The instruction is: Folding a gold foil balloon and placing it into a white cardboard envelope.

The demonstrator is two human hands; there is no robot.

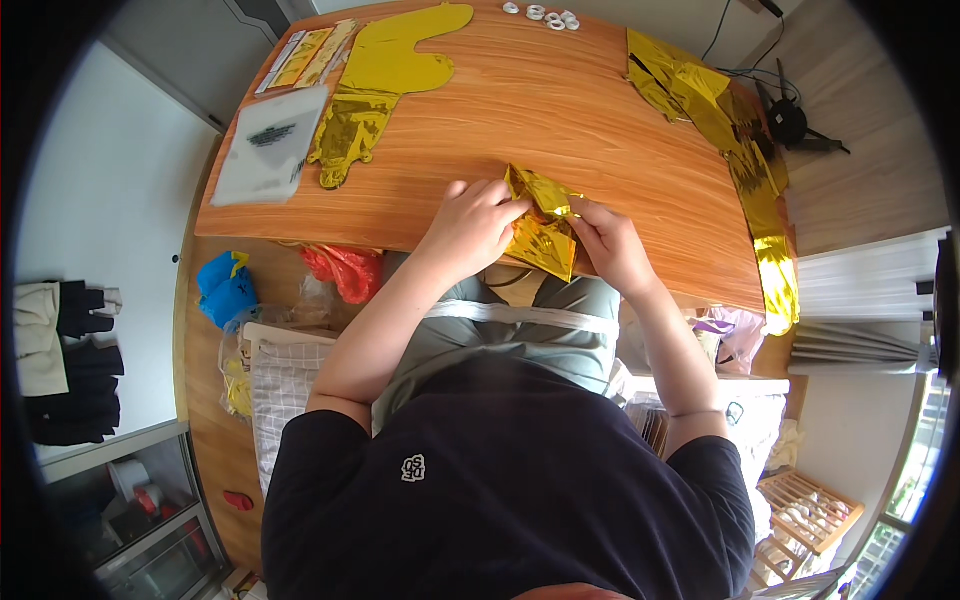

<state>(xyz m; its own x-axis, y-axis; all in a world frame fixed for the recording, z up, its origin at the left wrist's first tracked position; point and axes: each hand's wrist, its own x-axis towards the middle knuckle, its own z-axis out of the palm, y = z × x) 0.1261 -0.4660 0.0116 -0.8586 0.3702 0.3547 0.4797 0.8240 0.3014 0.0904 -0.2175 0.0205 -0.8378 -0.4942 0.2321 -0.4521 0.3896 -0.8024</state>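
Observation:
At the table's near edge, my left hand and my right hand hold a crumpled, partly folded gold foil balloon between them. My left fingers pinch its left side, and the right thumb and fingertips grip its upper right part. The foil's lower corner hangs over the edge toward my lap. Another flat gold foil balloon lies at the far left of the wooden table. Along the right side stretches more gold foil, its shiny end drooping over the table's near right corner.
A clear plastic sleeve with dark strips and a printed card lie at the left. Several small white rolls sit at the far edge. A black stand with cables is beyond the right edge. Red and blue bags are below the table.

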